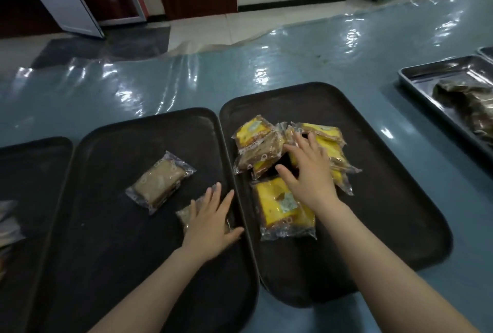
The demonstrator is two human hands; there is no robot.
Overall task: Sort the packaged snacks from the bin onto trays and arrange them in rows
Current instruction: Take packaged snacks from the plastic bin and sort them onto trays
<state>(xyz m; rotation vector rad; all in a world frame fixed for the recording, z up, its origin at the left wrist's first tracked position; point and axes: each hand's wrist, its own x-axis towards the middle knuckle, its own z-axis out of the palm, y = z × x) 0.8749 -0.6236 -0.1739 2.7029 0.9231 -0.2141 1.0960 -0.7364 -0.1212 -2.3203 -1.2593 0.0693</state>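
My left hand lies flat, fingers spread, on a brown clear-wrapped snack in the middle black plastic tray. My right hand, open, presses the heaped yellow packaged snacks in the right black tray; its near end is bare.

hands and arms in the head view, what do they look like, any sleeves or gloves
Both are bare: the left hand and right hand wear no gloves, and no rings, watch or bracelet show. The forearms are uncovered as far as the bottom edge of the picture, so no sleeve is in view.
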